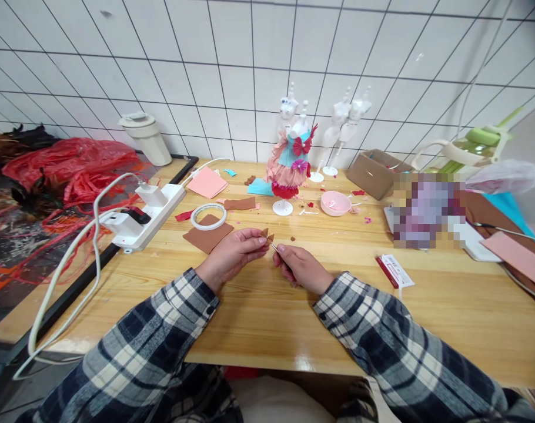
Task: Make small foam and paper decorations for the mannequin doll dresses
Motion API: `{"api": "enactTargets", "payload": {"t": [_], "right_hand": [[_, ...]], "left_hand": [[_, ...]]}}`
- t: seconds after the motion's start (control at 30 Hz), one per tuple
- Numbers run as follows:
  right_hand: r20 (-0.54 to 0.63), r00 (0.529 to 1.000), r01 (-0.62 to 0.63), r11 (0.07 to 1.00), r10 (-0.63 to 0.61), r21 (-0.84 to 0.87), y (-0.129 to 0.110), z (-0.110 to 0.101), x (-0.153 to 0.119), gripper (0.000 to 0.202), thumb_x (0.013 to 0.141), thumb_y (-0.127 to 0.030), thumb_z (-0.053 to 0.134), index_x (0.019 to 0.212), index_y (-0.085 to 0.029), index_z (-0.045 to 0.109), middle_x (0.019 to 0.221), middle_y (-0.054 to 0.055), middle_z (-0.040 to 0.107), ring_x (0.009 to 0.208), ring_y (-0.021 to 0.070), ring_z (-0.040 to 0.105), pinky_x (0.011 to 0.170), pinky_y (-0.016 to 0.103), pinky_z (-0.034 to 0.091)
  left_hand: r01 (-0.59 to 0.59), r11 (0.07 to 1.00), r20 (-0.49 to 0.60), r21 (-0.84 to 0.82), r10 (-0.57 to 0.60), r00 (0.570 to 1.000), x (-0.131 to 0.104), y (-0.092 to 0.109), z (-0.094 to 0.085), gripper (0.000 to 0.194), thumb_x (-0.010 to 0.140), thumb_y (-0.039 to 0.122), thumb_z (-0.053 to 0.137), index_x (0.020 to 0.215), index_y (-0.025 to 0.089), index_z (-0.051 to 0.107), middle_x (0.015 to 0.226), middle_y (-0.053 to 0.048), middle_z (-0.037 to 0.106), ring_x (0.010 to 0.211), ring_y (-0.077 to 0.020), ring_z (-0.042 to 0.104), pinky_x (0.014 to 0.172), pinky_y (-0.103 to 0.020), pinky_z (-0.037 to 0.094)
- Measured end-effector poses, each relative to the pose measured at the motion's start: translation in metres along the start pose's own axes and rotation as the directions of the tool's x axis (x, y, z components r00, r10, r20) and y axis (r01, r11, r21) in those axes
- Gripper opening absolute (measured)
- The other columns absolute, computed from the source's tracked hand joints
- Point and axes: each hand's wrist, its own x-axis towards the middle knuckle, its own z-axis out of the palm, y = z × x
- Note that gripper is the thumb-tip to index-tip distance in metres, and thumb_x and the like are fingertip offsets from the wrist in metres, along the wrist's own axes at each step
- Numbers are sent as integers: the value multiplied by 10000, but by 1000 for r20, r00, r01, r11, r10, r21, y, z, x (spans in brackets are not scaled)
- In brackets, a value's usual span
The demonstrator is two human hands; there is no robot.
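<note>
Brown paper scrap, small and folded, sits pinched between the fingertips of the left hand, just above the wooden table near its front middle. Touching it from the other side is a thin metal tool, held in the closed fingers of the right hand; whether it is a needle or tweezers is too small to tell. Both forearms wear plaid sleeves. Just beyond the left hand lies a brown sheet with a roll of tape resting partly on it. To the right lies a red and white packet. Left of the tape, a white power strip with plugs lies at the table's edge. Farther back, a mannequin in a paper dress stands beside a pink bowl, with a pink sheet to the left and a cardboard box near the tiled wall.
</note>
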Motion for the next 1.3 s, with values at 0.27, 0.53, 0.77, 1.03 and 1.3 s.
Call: {"api": "enactTargets", "payload": {"t": [0.27, 0.53, 0.77, 1.03, 1.3], "right_hand": [[-2, 1000, -5, 1000, 5, -27, 0, 0, 0, 432, 914, -560, 338, 747, -186, 478, 470, -73, 379, 383, 67, 346, 355, 165, 299], [9, 1000, -9, 999, 10, -52, -3, 0, -1, 393, 928, -499, 351, 710, -190, 459, 470, -75, 363, 396, 65, 320, 375, 169, 275], [-6, 998, -58, 998, 58, -15, -5, 0, -1, 406, 916, -532, 363, 709, -195, 456, 474, -77, 357, 378, 66, 306, 336, 169, 282], [-15, 1000, 5, 999, -5, 45, 1, -1, 1, 459, 893, -604, 348, 770, -187, 496, 459, -68, 405, 384, 75, 351, 341, 163, 331], [-6, 1000, 8, 999, -7, 37, 0, -1, 2, 451, 900, -594, 337, 758, -191, 482, 451, -72, 397, 380, 76, 350, 344, 165, 328]], "left_hand": [[-5, 1000, 17, 19, 5, 1000, 0, -2, -1, 208, 668, 120, 777, 830, 125, 646, 780, -25, 694, 727, -105, 660, 741, -218, 526], [3, 1000, 14, 22, -4, 1000, 0, -1, -1, 178, 683, 114, 761, 818, 128, 645, 784, -25, 698, 715, -105, 658, 740, -223, 524], [-17, 1000, -3, -2, 17, 1000, 0, 1, 0, 161, 698, 102, 746, 814, 132, 638, 825, -28, 702, 762, -104, 659, 782, -225, 511], [-11, 1000, 31, -22, 11, 999, -2, 1, 0, 159, 725, 112, 726, 852, 140, 634, 848, -29, 697, 765, -108, 663, 770, -223, 518], [24, 1000, 89, 4, -24, 996, -1, 1, 0, 161, 716, 126, 737, 822, 127, 616, 786, -28, 677, 738, -109, 661, 746, -216, 523]]}}
